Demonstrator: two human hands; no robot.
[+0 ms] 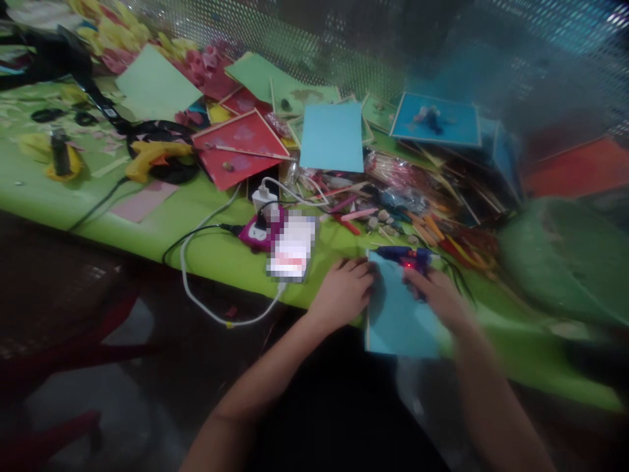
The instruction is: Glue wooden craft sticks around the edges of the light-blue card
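My left hand [344, 288] rests on the left edge of a light blue card [396, 314] that lies at the near edge of the green table [147, 226], overhanging it. My right hand [435, 292] is blurred and lies on the card's right side, its fingers closed around a blue glue gun [405, 257] with a small red light. The gun lies along the card's top edge.
A phone [292, 246] on a white cable and a pink power strip [258, 233] sit left of my hands. Further back lie a yellow glue gun [152, 157], red, green and blue framed cards, sticks and paper flowers. A green bag [565, 255] stands at the right.
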